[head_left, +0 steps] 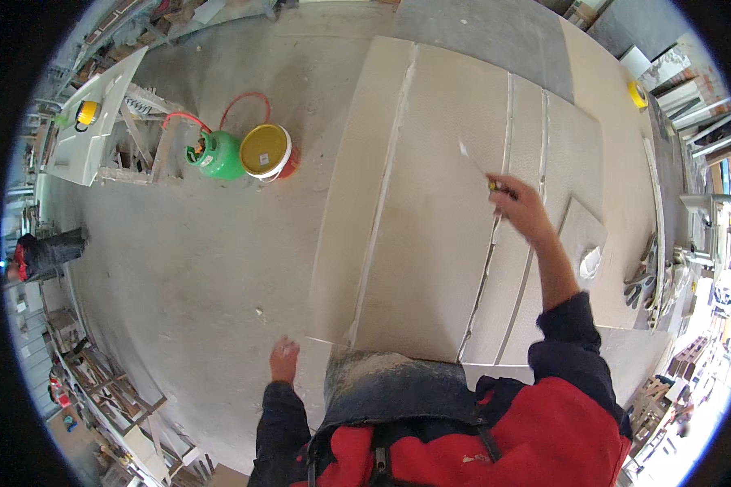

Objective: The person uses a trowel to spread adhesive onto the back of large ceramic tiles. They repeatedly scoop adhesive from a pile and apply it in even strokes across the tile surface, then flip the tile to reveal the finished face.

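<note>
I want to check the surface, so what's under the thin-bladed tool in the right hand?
Pale board shows under the thin-bladed tool, between two whitish strips. The right hand covers some board and a stretch of the right strip.

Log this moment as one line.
right grip: holding thin-bladed tool over pale board | left grip: nothing visibly held, left of board | floor: green cylinder beside lidded bucket

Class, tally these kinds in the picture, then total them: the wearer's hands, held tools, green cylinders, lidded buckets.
Hands: 2 (left hand, right hand)
Held tool: 1
Green cylinder: 1
Lidded bucket: 1
Total: 5
</note>
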`<move>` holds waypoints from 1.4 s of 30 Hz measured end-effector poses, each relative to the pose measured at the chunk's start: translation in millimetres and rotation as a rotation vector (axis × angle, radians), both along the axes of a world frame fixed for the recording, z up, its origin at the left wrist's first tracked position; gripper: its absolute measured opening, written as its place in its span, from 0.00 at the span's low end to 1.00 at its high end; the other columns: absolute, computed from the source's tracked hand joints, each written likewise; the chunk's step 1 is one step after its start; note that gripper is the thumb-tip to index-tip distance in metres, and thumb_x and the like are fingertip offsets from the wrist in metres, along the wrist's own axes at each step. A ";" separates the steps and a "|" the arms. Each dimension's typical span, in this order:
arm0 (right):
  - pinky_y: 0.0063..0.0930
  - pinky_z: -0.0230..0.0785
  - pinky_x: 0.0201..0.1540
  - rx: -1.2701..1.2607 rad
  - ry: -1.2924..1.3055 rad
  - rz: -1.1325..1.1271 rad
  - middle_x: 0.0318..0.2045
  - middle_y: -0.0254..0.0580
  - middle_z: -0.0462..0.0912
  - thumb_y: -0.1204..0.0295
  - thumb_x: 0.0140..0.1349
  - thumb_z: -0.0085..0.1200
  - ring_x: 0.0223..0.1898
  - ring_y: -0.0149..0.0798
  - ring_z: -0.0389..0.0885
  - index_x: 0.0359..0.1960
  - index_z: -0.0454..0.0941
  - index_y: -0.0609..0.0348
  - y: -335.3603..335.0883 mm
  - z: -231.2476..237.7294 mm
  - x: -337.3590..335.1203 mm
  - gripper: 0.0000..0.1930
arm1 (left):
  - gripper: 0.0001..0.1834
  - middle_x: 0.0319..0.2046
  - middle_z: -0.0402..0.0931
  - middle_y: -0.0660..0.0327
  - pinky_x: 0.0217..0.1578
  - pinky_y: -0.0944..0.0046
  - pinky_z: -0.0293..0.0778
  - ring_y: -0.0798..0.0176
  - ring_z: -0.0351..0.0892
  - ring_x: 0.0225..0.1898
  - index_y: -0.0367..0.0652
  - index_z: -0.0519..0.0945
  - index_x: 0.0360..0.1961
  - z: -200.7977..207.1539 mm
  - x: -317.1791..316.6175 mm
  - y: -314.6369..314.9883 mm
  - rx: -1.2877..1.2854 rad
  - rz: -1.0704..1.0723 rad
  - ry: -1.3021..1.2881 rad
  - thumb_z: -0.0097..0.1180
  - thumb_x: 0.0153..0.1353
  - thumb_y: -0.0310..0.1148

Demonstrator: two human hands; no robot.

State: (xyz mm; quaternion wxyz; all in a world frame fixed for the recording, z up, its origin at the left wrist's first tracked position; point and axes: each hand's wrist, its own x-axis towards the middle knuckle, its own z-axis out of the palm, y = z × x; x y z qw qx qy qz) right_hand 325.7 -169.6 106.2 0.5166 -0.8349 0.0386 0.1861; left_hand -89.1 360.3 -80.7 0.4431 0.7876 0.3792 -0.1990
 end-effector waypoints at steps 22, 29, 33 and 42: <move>0.24 0.72 0.30 0.282 -0.052 -0.893 0.35 0.41 0.82 0.75 0.67 0.55 0.27 0.29 0.78 0.64 0.72 0.69 22.8 94.5 -379.9 0.24 | 0.15 0.31 0.81 0.48 0.41 0.53 0.76 0.45 0.81 0.36 0.35 0.79 0.32 134.6 203.6 -123.0 0.132 -0.571 -0.510 0.64 0.53 0.37; 0.24 0.70 0.29 0.307 -0.143 -0.844 0.35 0.39 0.81 0.76 0.67 0.54 0.28 0.29 0.78 0.63 0.73 0.70 32.2 97.1 -395.7 0.23 | 0.12 0.30 0.79 0.47 0.39 0.48 0.75 0.44 0.81 0.35 0.36 0.77 0.30 131.0 208.7 -105.3 0.182 -0.569 -0.512 0.61 0.54 0.36; 0.24 0.70 0.29 0.302 -0.170 -0.867 0.35 0.39 0.81 0.77 0.67 0.54 0.28 0.29 0.78 0.62 0.74 0.70 12.9 97.5 -404.4 0.22 | 0.11 0.28 0.80 0.48 0.38 0.51 0.75 0.45 0.81 0.34 0.36 0.78 0.30 120.8 204.3 -112.1 0.255 -0.546 -0.551 0.61 0.52 0.34; 0.22 0.71 0.30 0.295 -0.132 -0.842 0.35 0.40 0.81 0.75 0.69 0.53 0.28 0.28 0.78 0.64 0.72 0.68 -33.4 92.9 -402.0 0.23 | 0.10 0.28 0.81 0.48 0.38 0.52 0.76 0.46 0.82 0.33 0.35 0.78 0.30 132.5 198.2 -126.4 0.287 -0.410 -0.513 0.61 0.51 0.32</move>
